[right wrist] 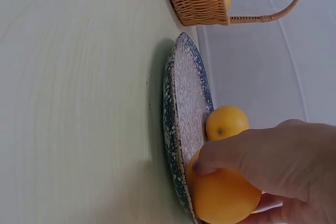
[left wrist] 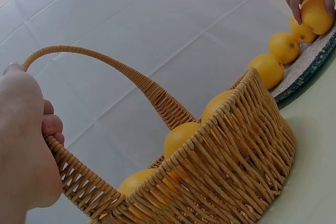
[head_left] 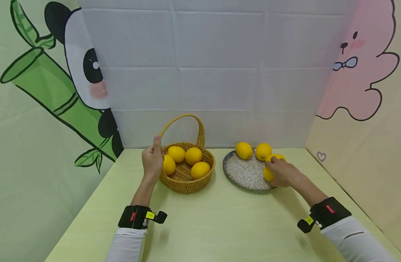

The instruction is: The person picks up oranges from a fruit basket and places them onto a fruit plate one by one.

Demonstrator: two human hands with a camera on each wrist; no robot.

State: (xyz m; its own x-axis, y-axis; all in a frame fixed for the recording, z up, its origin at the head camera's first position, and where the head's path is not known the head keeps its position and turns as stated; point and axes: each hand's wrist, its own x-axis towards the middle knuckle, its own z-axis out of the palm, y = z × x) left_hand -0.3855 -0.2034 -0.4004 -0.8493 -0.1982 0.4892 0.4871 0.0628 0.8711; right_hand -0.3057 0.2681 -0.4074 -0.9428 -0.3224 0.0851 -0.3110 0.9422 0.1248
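My left hand grips the handle of a round wicker basket on its left side. Several yellow-orange oranges lie inside the basket. Over the right part of a speckled plate, my right hand holds an orange, its thumb curled over the near side and the other fingers partly hidden behind. That orange sits at the plate's rim in the right wrist view. More oranges line the plate's far edge, one of them right behind the held fruit.
Basket and plate stand side by side toward the back of a pale wooden table. A white cloth backdrop rises behind them. Side panels carry a panda drawing at left and a pink animal drawing at right.
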